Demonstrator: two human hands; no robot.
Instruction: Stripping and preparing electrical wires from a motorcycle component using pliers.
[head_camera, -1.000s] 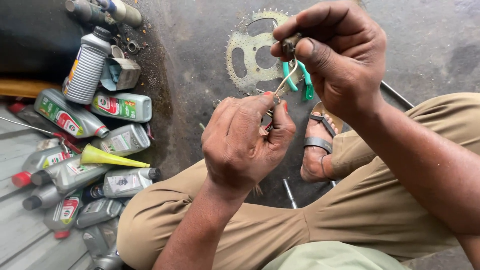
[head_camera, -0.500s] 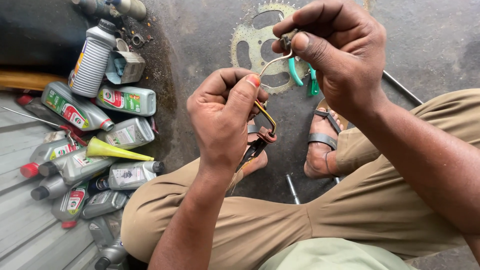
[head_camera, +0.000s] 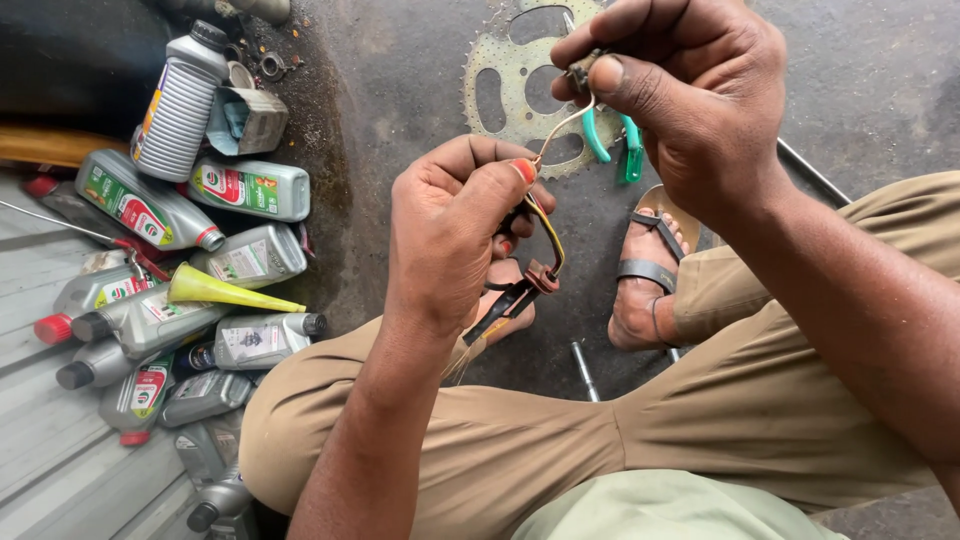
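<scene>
Lying capped, grey oil bottles beside left hand.

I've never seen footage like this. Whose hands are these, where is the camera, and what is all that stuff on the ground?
The camera sits on a person's head and looks down, so you see their own two hands, bent knees and sandalled feet.

The left hand pinches a thin wire with a small dark connector hanging from it. The right hand grips the wire's other end, at a small metal fitting.

On the dark floor lie a toothed metal sprocket and green-handled pliers. To the left is a heap of grey oil bottles and a yellow funnel.
</scene>
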